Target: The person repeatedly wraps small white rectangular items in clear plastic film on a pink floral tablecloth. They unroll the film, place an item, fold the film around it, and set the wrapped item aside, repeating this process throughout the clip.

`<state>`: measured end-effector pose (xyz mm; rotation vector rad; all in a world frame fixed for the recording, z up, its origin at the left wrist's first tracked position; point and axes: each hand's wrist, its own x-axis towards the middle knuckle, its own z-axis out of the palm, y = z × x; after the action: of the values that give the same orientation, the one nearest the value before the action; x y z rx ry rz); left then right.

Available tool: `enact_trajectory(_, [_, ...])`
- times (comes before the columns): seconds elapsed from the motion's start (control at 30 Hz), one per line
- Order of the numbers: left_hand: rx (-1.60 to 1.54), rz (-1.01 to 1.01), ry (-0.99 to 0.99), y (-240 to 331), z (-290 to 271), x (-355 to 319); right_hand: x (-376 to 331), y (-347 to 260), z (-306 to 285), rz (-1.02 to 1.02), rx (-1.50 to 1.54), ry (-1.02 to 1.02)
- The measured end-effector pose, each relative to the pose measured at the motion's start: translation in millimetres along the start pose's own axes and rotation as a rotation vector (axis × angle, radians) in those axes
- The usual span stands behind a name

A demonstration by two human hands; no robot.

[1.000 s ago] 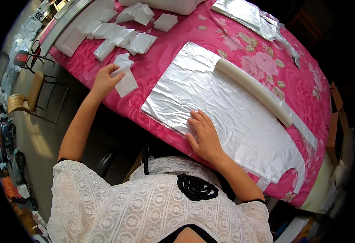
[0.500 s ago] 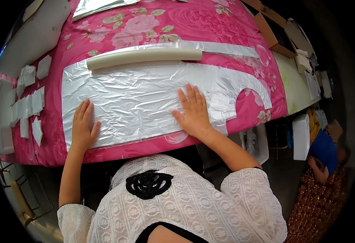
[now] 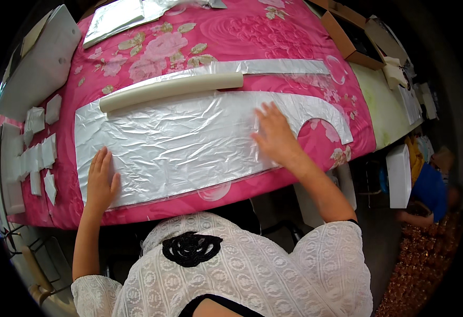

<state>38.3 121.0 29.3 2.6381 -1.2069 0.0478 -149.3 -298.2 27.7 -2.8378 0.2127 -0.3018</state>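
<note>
Foil sheet (image 3: 189, 142) laid flat on pink-floral surface (image 3: 231, 37), smoothing approx. half done by my read.
I see left hand (image 3: 101, 179) & right hand (image 3: 274, 134) both open, palms flat on it; creases remain mid-sheet; foam tube (image 3: 170, 90) along far edge.

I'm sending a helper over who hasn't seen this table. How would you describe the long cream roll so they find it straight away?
Start at the table covered by the pink flowered cloth. On it lies a big crinkled silver foil sheet, pressed flat by the left hand and right hand. The cream roll lies along the sheet's far edge: the only round, matte, tube-like thing among flat shiny pieces.
</note>
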Motion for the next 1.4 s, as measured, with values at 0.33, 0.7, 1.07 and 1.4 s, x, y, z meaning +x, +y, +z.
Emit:
enact_trajectory(0.33, [-0.061, 0.041, 0.007, -12.3, 1.0, 7.3, 28.5, 70.1, 16.0, 0.206, -0.323, 0.113])
enact_trajectory(0.7, [0.021, 0.126, 0.218, 45.8, 32.9, 169.3, 150.3, 83.9, 25.1, -0.088, -0.033, 0.129])
enact_trajectory(1.07, [-0.046, 0.096, -0.098, 46.3, 6.7, 117.4, 136.3, 136.7, 1.6, -0.231, -0.191, 0.241])
enact_trajectory(1.4, [-0.016, 0.213, -0.093, 51.6, 1.5, 119.1, 88.2, 248.8, -56.4, 0.292, -0.767, 0.168])
